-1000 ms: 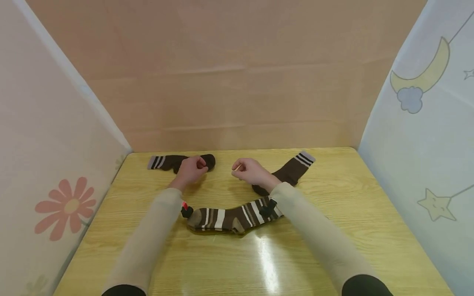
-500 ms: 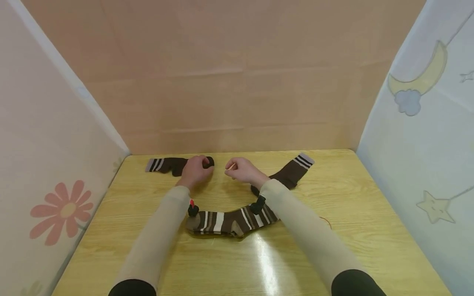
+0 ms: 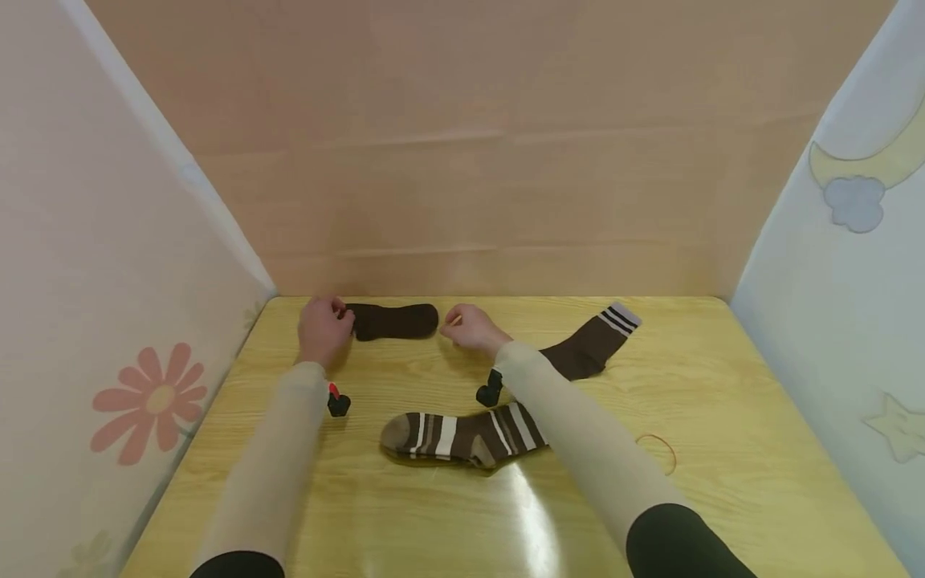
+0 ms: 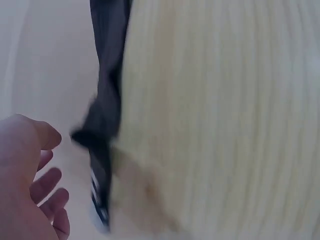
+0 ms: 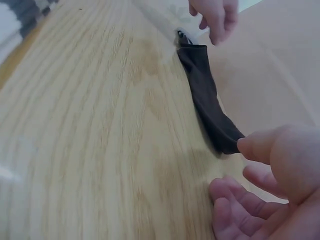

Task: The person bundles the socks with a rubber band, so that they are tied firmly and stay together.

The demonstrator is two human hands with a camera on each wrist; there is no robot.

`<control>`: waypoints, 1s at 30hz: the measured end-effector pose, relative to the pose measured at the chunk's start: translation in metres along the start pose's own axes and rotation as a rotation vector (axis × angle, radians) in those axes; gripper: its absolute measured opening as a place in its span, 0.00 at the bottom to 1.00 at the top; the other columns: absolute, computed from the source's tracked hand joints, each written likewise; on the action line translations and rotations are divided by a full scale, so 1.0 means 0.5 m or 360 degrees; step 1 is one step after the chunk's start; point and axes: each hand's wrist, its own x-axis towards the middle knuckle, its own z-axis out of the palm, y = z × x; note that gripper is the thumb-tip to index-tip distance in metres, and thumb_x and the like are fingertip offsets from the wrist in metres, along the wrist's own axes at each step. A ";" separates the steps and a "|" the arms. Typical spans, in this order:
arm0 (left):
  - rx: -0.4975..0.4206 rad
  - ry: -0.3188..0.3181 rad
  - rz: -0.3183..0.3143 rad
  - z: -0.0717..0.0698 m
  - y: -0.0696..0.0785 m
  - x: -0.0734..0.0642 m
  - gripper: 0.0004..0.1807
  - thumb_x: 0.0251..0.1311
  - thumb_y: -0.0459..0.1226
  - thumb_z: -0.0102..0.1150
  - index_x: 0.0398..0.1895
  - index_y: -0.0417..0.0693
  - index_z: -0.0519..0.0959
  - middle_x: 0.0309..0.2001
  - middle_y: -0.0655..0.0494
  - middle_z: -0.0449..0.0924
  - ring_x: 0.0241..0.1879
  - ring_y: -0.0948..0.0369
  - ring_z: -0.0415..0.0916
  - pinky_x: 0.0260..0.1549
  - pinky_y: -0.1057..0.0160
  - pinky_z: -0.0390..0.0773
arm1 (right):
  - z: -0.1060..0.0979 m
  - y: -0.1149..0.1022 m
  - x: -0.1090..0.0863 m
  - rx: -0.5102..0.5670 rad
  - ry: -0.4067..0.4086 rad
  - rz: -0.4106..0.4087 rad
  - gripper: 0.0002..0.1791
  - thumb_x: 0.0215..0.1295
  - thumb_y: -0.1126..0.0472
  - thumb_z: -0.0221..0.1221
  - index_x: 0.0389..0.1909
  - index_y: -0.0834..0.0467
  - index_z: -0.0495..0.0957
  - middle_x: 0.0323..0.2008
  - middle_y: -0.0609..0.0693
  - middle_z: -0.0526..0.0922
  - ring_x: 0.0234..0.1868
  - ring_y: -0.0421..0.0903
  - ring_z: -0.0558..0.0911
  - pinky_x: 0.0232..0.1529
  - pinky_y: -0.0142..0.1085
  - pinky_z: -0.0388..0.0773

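A plain dark brown sock [image 3: 396,322] lies flat near the back edge of the table, toe to the right. My left hand [image 3: 323,327] is over its cuff end, hiding the pale striped cuff in the head view. The left wrist view shows the thumb and fingers relaxed beside the sock [image 4: 107,90], apart from it. At the toe end is my right hand [image 3: 471,327], its fingers loosely bent. In the right wrist view the thumb tip overlaps the sock's [image 5: 210,105] toe, while the other fingers hold nothing.
A second dark brown sock [image 3: 581,353] with a striped cuff lies at the right, partly behind my right sleeve. A brown and white striped sock [image 3: 462,437] lies nearer me. A thin orange-red loop [image 3: 674,455] rests at the right. Walls border the table's back and sides.
My left hand has moved left along the sock from its toe half to its cuff end. My right hand has come closer to the toe. The thin loop at the right is now more exposed.
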 end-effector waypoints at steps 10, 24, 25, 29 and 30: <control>0.0219 -0.0224 -0.0260 -0.036 -0.073 -0.030 0.35 0.74 0.43 0.53 0.79 0.36 0.60 0.77 0.26 0.53 0.69 0.24 0.55 0.62 0.26 0.63 | 0.039 -0.009 -0.001 0.0026 0.0017 0.0070 0.29 0.78 0.49 0.61 0.68 0.65 0.73 0.60 0.61 0.82 0.49 0.51 0.86 0.51 0.43 0.83; 0.0203 -0.0424 -0.0084 -0.046 -0.067 -0.040 0.24 0.69 0.37 0.57 0.63 0.30 0.78 0.65 0.25 0.73 0.64 0.29 0.67 0.65 0.34 0.66 | 0.043 -0.001 -0.012 -0.0218 -0.0007 -0.0025 0.20 0.79 0.57 0.59 0.63 0.66 0.79 0.61 0.61 0.81 0.52 0.53 0.81 0.59 0.47 0.78; 0.0177 -0.0433 -0.0081 -0.046 -0.066 -0.039 0.23 0.70 0.37 0.57 0.62 0.30 0.79 0.64 0.26 0.74 0.65 0.31 0.69 0.66 0.35 0.66 | 0.040 0.001 -0.013 -0.0216 -0.0007 -0.0026 0.20 0.79 0.57 0.59 0.62 0.66 0.79 0.60 0.60 0.81 0.48 0.51 0.80 0.57 0.46 0.78; 0.0075 -0.0493 -0.0112 -0.047 -0.060 -0.041 0.23 0.70 0.36 0.59 0.64 0.32 0.77 0.65 0.28 0.74 0.64 0.34 0.72 0.63 0.38 0.74 | 0.024 0.009 -0.019 -0.0147 -0.0045 -0.0013 0.19 0.79 0.58 0.59 0.62 0.66 0.79 0.51 0.60 0.84 0.36 0.46 0.79 0.43 0.39 0.78; 0.0058 -0.0509 -0.0116 -0.048 -0.058 -0.041 0.24 0.70 0.36 0.59 0.65 0.33 0.75 0.66 0.28 0.73 0.64 0.34 0.72 0.62 0.38 0.74 | 0.019 0.011 -0.021 -0.0138 -0.0053 -0.0008 0.20 0.79 0.58 0.59 0.63 0.66 0.78 0.51 0.59 0.84 0.36 0.45 0.81 0.40 0.37 0.78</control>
